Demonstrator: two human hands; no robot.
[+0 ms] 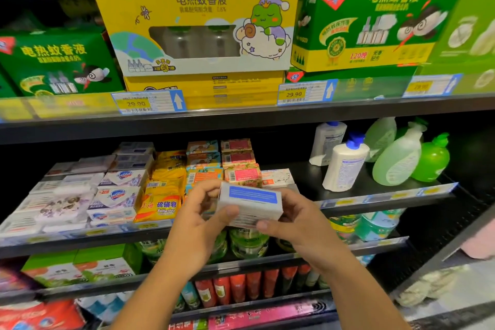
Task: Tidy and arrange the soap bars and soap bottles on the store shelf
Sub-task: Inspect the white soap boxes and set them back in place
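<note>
- One box (250,203) was held up just in front of the shelf (302,179).
- White-grey, blue label on top.
- Left hand (199,211) and right hand (292,220) gripped its ends, fingers curled round.

Yellow mosquito-liquid box (192,21) upper centre; green box (369,27) upper right; price tag (148,102) below, on shelf edge; red bottles (241,286) bottom centre.

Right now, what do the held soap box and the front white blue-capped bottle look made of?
Soap box: likely thin printed cardboard, semi-matte; crisp straight edges, flat faces. Front white bottle: probably opaque plastic, smooth, faint sheen; moulded rounded shoulders.
</note>
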